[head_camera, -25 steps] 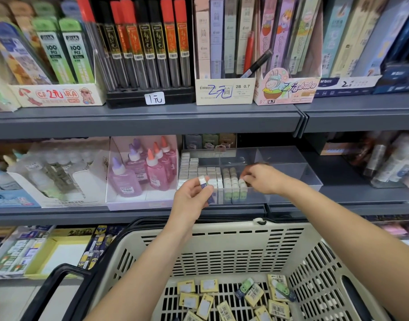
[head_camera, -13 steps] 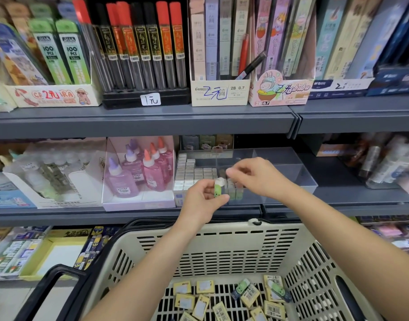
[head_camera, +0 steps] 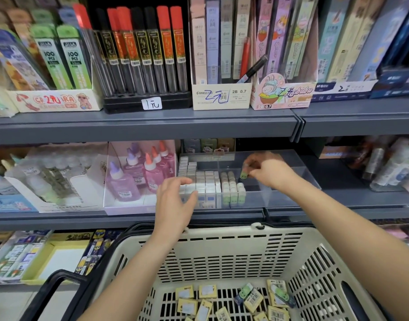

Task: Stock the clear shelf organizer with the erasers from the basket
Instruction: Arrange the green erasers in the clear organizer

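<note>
Since the earlier frame the green eraser (head_camera: 243, 174) has passed from the left hand (head_camera: 175, 200) to the right hand (head_camera: 268, 172), and the left one has drawn back empty. Nearest, the basket (head_camera: 222, 232) holds a scatter of wrapped erasers (head_camera: 208, 291) on its slatted floor, mostly yellowish packs, with a few green ones to the right. Beyond its far rim the left hand hovers with fingers spread and relaxed, holding nothing, at the near left corner of the clear shelf organizer (head_camera: 291, 181). Inside, white erasers (head_camera: 206, 181) stand in tight rows on the left, with a green-and-white row (head_camera: 232, 188) just right of them. Farther back, the right hand pinches the green eraser between thumb and fingertips, above the open space behind that row. Such an eraser is probably light, rubbery and grippy, not fragile. A pinch across its short sides should serve, leaving the base free to slot in upright.
</note>
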Action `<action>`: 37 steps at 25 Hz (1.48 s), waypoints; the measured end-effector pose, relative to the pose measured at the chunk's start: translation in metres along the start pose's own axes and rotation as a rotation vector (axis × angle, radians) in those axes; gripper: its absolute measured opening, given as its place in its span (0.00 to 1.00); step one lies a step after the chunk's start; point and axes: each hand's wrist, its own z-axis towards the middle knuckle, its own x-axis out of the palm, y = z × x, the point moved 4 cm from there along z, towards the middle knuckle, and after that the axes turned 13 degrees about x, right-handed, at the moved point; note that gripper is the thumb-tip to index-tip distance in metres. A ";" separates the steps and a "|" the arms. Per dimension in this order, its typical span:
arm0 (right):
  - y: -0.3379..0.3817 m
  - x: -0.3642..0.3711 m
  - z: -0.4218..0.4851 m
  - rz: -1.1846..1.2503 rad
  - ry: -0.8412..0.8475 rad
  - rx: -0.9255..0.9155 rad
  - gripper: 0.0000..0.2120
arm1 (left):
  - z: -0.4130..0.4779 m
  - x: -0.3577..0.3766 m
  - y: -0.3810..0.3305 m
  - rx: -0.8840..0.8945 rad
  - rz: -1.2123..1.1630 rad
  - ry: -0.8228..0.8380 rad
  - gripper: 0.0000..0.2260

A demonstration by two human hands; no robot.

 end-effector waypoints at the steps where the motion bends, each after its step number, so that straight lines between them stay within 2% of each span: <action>1: 0.001 0.008 0.002 -0.023 0.045 0.005 0.05 | -0.001 -0.001 0.006 -0.016 0.034 0.000 0.13; 5: 0.004 0.028 0.002 -0.204 0.232 0.012 0.13 | -0.006 0.003 0.023 -0.116 0.044 0.066 0.24; 12: 0.002 0.035 0.003 -0.327 0.300 -0.009 0.17 | -0.009 0.006 0.023 -0.174 -0.043 0.049 0.23; 17: 0.000 0.020 -0.007 -0.286 0.226 -0.008 0.15 | -0.021 -0.009 0.015 -0.133 -0.063 0.018 0.19; 20: -0.005 0.003 -0.029 -0.106 0.028 -0.057 0.13 | -0.039 -0.029 0.008 -0.095 -0.082 0.029 0.16; 22: -0.003 0.004 -0.064 0.108 -0.058 -0.137 0.10 | -0.059 -0.043 0.005 -0.071 -0.069 0.163 0.14; 24: 0.000 0.030 -0.106 0.233 0.090 -0.199 0.07 | -0.085 -0.053 0.005 -0.037 -0.011 0.379 0.12; 26: 0.001 0.082 -0.145 0.109 0.340 -0.259 0.08 | -0.116 -0.065 0.009 -0.072 0.013 0.531 0.10; 28: 0.003 0.140 -0.171 -0.081 0.499 -0.356 0.10 | -0.137 -0.076 0.017 -0.115 0.012 0.558 0.08; 31: 0.016 0.229 -0.195 -0.218 0.672 -0.416 0.15 | -0.152 -0.085 0.029 -0.169 0.034 0.509 0.08; 33: 0.027 0.277 -0.207 -0.304 0.699 -0.461 0.21 | -0.156 -0.083 0.034 -0.156 0.119 0.507 0.10; 35: 0.032 0.311 -0.217 -0.416 0.688 -0.530 0.28 | -0.159 -0.077 0.037 -0.109 0.178 0.576 0.11; 37: 0.027 0.324 -0.224 -0.534 0.620 -0.628 0.28 | -0.161 -0.073 0.039 -0.082 0.193 0.652 0.11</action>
